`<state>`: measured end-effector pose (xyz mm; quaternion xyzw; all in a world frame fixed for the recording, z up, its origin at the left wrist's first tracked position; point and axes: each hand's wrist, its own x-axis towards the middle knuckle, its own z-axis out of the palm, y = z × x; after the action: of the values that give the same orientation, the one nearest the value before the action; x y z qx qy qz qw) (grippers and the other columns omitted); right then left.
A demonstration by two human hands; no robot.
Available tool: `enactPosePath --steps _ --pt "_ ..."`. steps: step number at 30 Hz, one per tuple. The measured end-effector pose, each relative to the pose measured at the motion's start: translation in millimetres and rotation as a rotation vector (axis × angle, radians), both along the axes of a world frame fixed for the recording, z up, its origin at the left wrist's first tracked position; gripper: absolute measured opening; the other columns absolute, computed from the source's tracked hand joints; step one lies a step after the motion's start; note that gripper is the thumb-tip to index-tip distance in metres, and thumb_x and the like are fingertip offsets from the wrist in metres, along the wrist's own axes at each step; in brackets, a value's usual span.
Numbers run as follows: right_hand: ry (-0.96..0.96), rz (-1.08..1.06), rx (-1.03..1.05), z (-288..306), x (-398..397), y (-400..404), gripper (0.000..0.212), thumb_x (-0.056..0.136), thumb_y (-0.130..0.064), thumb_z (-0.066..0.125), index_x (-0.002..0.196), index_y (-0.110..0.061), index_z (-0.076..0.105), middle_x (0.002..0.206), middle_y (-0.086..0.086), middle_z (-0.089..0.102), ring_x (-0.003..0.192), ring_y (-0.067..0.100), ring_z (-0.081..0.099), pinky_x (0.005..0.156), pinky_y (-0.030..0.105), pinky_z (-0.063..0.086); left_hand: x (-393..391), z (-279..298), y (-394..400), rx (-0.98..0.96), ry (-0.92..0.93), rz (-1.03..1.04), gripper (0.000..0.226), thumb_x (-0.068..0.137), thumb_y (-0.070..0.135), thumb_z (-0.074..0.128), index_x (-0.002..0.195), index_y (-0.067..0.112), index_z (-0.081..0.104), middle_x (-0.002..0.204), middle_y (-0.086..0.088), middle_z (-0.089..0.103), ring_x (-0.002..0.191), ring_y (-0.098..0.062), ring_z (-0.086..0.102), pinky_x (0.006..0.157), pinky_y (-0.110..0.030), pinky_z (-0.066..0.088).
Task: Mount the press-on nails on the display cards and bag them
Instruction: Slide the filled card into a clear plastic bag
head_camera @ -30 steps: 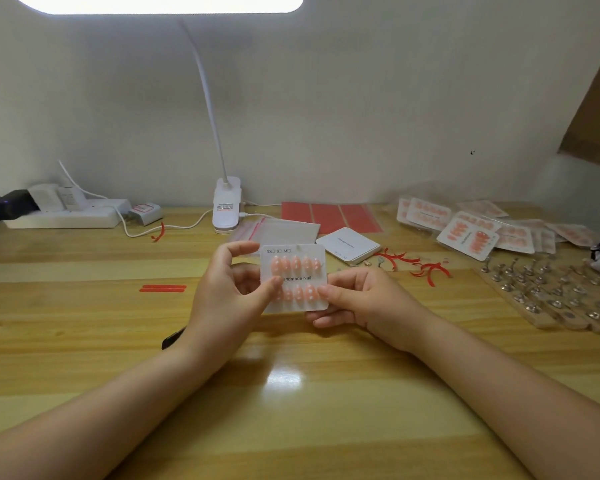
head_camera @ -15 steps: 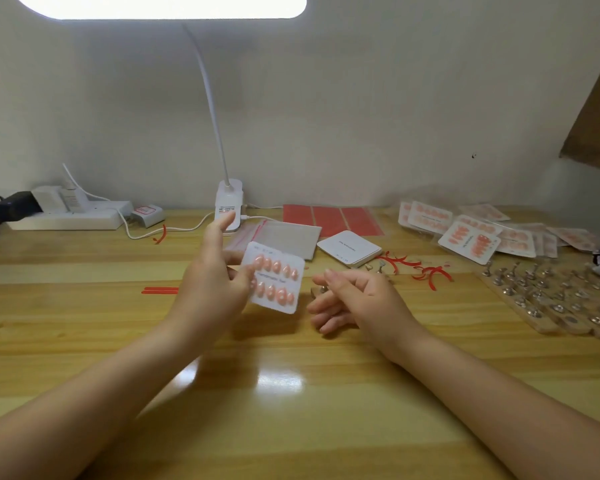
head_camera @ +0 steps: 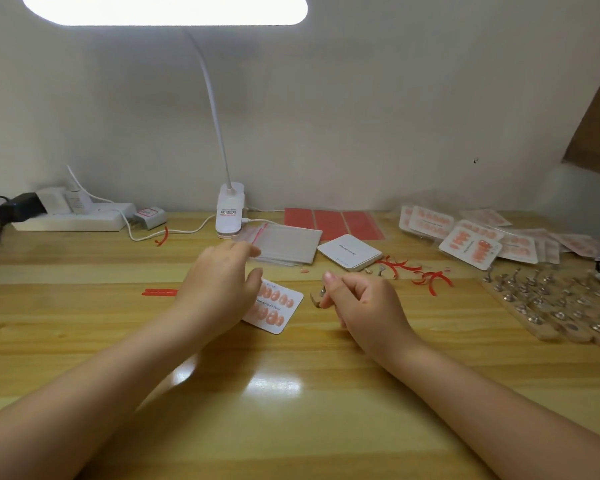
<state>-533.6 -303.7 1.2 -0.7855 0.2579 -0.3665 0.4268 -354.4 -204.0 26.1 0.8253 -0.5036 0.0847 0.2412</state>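
A white display card [head_camera: 278,308] with two rows of pink press-on nails lies flat on the wooden table [head_camera: 291,410]. My left hand [head_camera: 219,282] hovers over the card's left edge, its relaxed fingers stretched toward the stack of clear zip bags [head_camera: 288,244] behind it. My right hand [head_camera: 361,303] sits just right of the card with curled fingers, pinching a small metal nail stand [head_camera: 317,297].
A stack of blank cards [head_camera: 349,252] and red adhesive sheets [head_camera: 333,223] lie behind. Bagged finished cards [head_camera: 471,237] pile up at the right, above wooden strips of metal stands [head_camera: 551,306]. Red peel strips [head_camera: 413,270], a lamp base [head_camera: 229,216] and a power strip [head_camera: 70,220] are also there.
My left hand has put the nail card down on the table and moved toward the clear bags. My right hand let go of the card and stayed near the table.
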Motion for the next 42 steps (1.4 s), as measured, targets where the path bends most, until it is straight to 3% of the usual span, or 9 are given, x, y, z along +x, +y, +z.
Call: enactPosePath --steps 7,17,22,25,29,32,35,38,42 --pt "0.008 0.014 -0.053 -1 0 -1 0.044 0.098 -0.030 0.052 0.059 -0.012 0.063 0.038 -0.012 0.045 0.041 0.003 0.043 0.055 0.029 0.041 12 18 -64 0.094 0.199 0.045 0.047 0.101 0.037 0.041 0.140 0.011 0.048 0.140 -0.008 0.052 0.129 -0.027 0.047 0.102 -0.038 0.040" --pt "0.061 0.044 -0.050 1 1 2 0.045 0.099 -0.031 0.051 0.060 -0.012 0.063 0.039 -0.017 0.048 0.044 0.003 0.045 0.061 0.034 0.045 27 -14 -109 0.518 0.025 0.434 0.069 0.095 0.065 0.025 0.137 0.017 0.050 0.147 -0.008 0.040 0.134 -0.030 0.031 0.103 -0.040 0.029" --pt "0.070 0.062 -0.044 2 1 3 0.044 0.099 -0.031 0.051 0.061 -0.011 0.064 0.040 -0.017 0.050 0.042 0.002 0.045 0.057 0.029 0.040 26 -12 -109 0.523 -0.104 0.391 0.057 0.099 0.057 0.024 0.132 0.022 0.055 0.142 -0.005 0.043 0.128 -0.030 0.032 0.100 -0.039 0.029" --pt "0.070 0.068 -0.050 1 0 2 0.045 0.099 -0.031 0.051 0.063 -0.008 0.065 0.040 -0.017 0.050 0.043 0.002 0.046 0.056 0.027 0.040 26 -11 -101 0.328 -0.129 0.337 0.050 0.102 0.048 0.027 0.122 0.019 0.063 0.132 -0.008 0.052 0.121 -0.031 0.043 0.097 -0.040 0.034" --pt "0.060 0.022 -0.048 -1 1 1 0.049 0.099 -0.038 0.048 0.062 -0.011 0.065 0.040 -0.015 0.050 0.043 0.003 0.046 0.059 0.037 0.049 16 7 -82 -0.235 0.315 0.081 0.043 0.101 0.038 0.039 0.069 0.017 0.059 0.081 -0.004 0.062 0.084 -0.026 0.057 0.069 -0.034 0.041" --pt "0.016 -0.085 -0.023 3 1 3 0.052 0.095 -0.053 0.042 0.062 -0.018 0.063 0.046 -0.016 0.055 0.051 0.004 0.056 0.066 0.035 0.053 0 27 -60 -0.390 0.822 -0.107 0.039 0.100 0.040 0.045 0.082 0.017 0.070 0.082 0.008 0.073 0.082 -0.013 0.064 0.070 -0.029 0.045" --pt "-0.091 -0.089 0.159 14 1 1 0.055 0.081 -0.067 0.047 0.075 -0.015 0.064 0.067 -0.002 0.066 0.052 0.005 0.056 0.051 0.021 0.046 -11 38 -34 -0.275 1.186 -0.263 0.038 0.099 0.045 0.047 0.090 0.014 0.066 0.077 0.002 0.074 0.068 -0.014 0.067 0.059 -0.025 0.047" --pt "-0.211 0.155 0.531 23 1 2 0.063 0.076 -0.066 0.059 0.108 -0.013 0.063 0.090 0.003 0.071 0.048 0.009 0.051 0.044 0.021 0.036 -19 32 -20 -0.182 1.135 -0.283 0.045 0.096 0.047 0.048 0.083 0.009 0.067 0.071 -0.011 0.069 0.057 -0.019 0.058 0.051 -0.025 0.043" --pt "-0.224 0.283 0.641 24 1 6 0.050 0.081 -0.042 0.064 0.110 -0.002 0.064 0.094 0.008 0.072 0.050 0.013 0.051 0.045 0.023 0.037 -25 21 -8 -0.104 0.941 -0.256 0.067 0.095 0.057 0.040 0.048 0.017 0.067 0.057 -0.009 0.065 0.043 -0.011 0.049 0.047 -0.021 0.038"
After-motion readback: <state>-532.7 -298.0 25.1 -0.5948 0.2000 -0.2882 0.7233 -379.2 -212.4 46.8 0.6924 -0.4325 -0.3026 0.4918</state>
